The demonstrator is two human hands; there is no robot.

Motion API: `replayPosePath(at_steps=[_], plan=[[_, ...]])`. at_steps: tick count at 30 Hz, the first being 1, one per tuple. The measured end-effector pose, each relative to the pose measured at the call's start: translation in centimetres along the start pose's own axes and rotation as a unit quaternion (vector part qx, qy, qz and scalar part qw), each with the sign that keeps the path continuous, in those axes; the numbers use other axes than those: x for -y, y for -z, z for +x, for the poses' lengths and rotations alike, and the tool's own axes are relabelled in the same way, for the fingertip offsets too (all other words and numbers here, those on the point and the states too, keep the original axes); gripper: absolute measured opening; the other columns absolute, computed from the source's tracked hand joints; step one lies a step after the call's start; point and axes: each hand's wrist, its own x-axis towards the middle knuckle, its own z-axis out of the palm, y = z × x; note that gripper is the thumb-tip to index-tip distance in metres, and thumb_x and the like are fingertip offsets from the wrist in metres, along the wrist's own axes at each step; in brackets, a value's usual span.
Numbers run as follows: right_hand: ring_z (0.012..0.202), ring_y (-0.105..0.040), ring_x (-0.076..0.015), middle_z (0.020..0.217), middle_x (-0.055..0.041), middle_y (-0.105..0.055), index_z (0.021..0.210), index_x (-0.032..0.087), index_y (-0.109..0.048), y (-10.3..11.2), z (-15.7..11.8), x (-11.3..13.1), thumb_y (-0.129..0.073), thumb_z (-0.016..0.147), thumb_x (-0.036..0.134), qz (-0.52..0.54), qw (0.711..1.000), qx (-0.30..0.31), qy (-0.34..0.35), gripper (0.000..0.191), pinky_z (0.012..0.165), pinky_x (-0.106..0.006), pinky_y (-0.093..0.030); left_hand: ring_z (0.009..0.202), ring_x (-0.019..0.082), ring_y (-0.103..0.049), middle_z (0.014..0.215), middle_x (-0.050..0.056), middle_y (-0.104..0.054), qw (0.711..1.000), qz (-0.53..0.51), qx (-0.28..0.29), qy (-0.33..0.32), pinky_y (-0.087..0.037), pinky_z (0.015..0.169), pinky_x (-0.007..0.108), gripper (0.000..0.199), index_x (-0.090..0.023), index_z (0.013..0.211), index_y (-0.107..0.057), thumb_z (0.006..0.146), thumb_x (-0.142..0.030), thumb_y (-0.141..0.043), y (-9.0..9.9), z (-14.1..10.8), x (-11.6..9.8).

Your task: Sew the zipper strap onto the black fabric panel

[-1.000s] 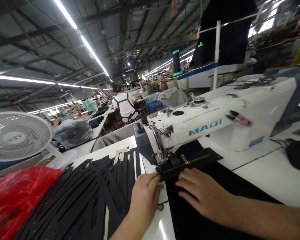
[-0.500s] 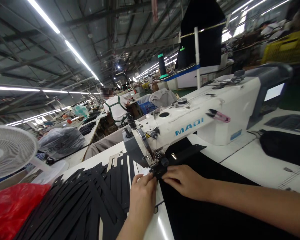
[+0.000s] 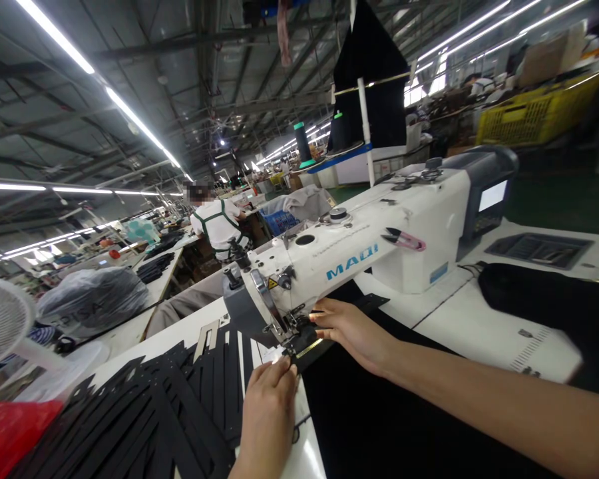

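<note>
I see the black fabric piece [image 3: 379, 412] lying flat, its zipper edge [image 3: 310, 347] under the presser foot [image 3: 293, 327].

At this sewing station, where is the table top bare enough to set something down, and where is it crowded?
Bare white table lies right of the sewing machine, between its base and the black bundle. A narrow strip shows by the left hand. Crowded: the black cut strips on the left, the black fabric in front, and the needle area by the right hand.

One white MAQI sewing machine [image 3: 379, 249], one white round fan [image 3: 2, 319], two green-capped dark thread cones [image 3: 303, 143], one pink thread snip [image 3: 404, 239], one yellow plastic crate [image 3: 534, 116], two bare hands [image 3: 349, 327].
</note>
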Motion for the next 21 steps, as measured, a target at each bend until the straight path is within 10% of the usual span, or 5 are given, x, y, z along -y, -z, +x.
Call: replayPosePath(at_steps=[7, 11, 13, 21], plan=[[0.064, -0.053, -0.0167, 0.068, -0.0025, -0.057, 0.070, 0.018, -0.057, 0.6, -1.0, -1.5, -0.051, 0.077, 0.028, -0.243, 0.966, 0.020, 0.085, 0.014, 0.062, -0.031, -0.041, 0.078, 0.020, -0.063, 0.087, 0.007, -0.068, 0.996, -0.061, -0.017, 0.056, -0.052, 0.072, 0.036, 0.023, -0.016, 0.095, -0.060, 0.090, -0.010, -0.038, 0.8, 0.8, -0.4], [0.076, -0.056, -0.0215, 0.083, -0.0076, -0.062, 0.091, 0.015, -0.063, 0.5, -3.1, -3.9, -0.048, 0.084, 0.019, -0.605, 0.753, 0.099, 0.238, 0.017, 0.070, -0.035, -0.041, 0.072, 0.021, -0.063, 0.077, 0.005, -0.068, 0.987, -0.092, -0.013, 0.130, -0.051, 0.064, 0.034, 0.024, -0.018, 0.084, -0.062, 0.087, -0.013, -0.038, 1.4, 1.5, -0.4], [0.084, -0.057, -0.0241, 0.095, -0.0108, -0.062, 0.109, 0.012, -0.058, 0.5, -3.1, -4.8, -0.050, 0.083, 0.018, -0.672, 0.692, 0.119, 0.235, 0.028, 0.072, -0.035, -0.042, 0.072, 0.021, -0.064, 0.076, 0.005, -0.068, 0.984, -0.094, -0.014, 0.148, -0.051, 0.064, 0.034, 0.024, -0.018, 0.082, -0.062, 0.087, -0.014, -0.039, 1.5, 1.6, -0.3], [0.072, -0.056, -0.0191, 0.084, -0.0055, -0.061, 0.094, 0.016, -0.060, 1.2, -2.1, -5.0, -0.039, 0.089, 0.015, -0.687, 0.656, 0.195, 0.247, 0.022, 0.062, -0.031, -0.038, 0.082, 0.020, -0.063, 0.092, 0.005, -0.067, 0.997, -0.041, 0.011, 0.058, -0.046, 0.084, 0.042, 0.023, -0.019, 0.091, -0.062, 0.087, -0.008, -0.042, 0.8, 1.1, -0.9]])
